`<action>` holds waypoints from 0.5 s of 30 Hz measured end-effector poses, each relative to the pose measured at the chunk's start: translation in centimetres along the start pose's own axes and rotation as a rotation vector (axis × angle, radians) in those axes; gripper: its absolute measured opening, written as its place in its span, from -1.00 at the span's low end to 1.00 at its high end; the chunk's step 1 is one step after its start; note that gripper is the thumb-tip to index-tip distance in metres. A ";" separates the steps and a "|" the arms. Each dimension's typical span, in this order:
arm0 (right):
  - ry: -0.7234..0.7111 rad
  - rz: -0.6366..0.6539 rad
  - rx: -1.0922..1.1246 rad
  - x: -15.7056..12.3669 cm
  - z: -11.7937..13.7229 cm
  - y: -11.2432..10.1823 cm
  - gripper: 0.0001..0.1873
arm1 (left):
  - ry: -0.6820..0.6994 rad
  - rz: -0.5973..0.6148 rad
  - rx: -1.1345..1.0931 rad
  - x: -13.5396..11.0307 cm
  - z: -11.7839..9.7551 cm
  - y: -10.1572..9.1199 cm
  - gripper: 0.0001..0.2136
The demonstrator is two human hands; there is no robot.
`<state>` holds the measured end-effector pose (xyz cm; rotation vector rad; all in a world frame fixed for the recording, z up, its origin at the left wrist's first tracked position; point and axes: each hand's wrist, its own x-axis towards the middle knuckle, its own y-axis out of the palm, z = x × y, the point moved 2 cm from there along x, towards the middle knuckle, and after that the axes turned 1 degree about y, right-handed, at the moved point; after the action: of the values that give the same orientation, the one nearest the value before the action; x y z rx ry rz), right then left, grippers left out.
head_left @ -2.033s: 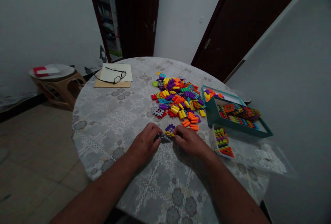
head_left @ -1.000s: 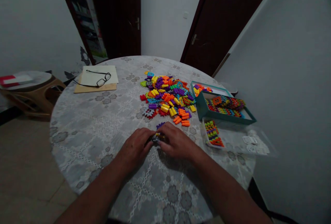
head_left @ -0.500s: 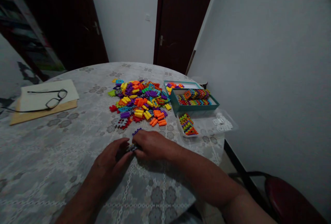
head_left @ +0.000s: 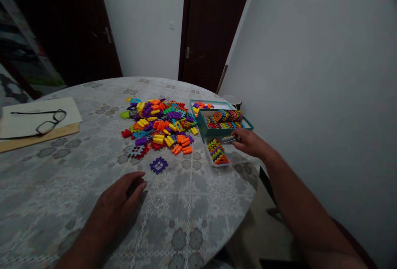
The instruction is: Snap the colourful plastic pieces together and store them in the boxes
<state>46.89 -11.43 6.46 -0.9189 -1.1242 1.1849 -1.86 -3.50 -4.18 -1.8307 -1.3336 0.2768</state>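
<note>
My right hand [head_left: 251,141] reaches out over the clear plastic tray [head_left: 218,165] and pinches a small stack of grey toothed building blocks [head_left: 228,139]. Rows of multicoloured blocks [head_left: 218,151] stand in the tray's left part, beside the held stack. My left hand [head_left: 119,198] rests on the tablecloth with thumb and fingers apart, holding nothing. Just beyond its fingertips lies a purple square block [head_left: 159,165] with toothed edges. A heap of loose coloured blocks and pegs [head_left: 161,124] spreads over the middle of the table.
Behind the tray stands a teal box [head_left: 203,126] holding rows of blocks, with its lid [head_left: 223,105] behind it carrying loose pieces. Glasses [head_left: 46,127] lie on papers [head_left: 72,109] at the left. The wall [head_left: 310,74] is close on the right, past the table's curved edge.
My right hand has moved from beside my left hand to the tray at the right, carrying the grey blocks. The left hand has let go, and the purple block is now uncovered.
</note>
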 end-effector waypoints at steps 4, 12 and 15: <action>0.063 0.074 -0.061 0.1 -4.7 2.1 -0.86 | -0.006 0.007 0.021 0.1 0.1 0.0 -0.59; 0.010 0.127 -0.004 1.0 -6.3 4.9 -0.77 | -0.025 0.022 0.025 0.1 0.0 0.0 -0.60; -0.003 0.078 0.029 0.9 -6.4 5.3 -0.70 | -0.026 0.026 0.028 0.1 0.1 0.0 -0.60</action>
<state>51.98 -9.50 0.14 -0.9460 -1.0795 1.2630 -1.91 -3.37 -4.27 -1.8279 -1.3175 0.3328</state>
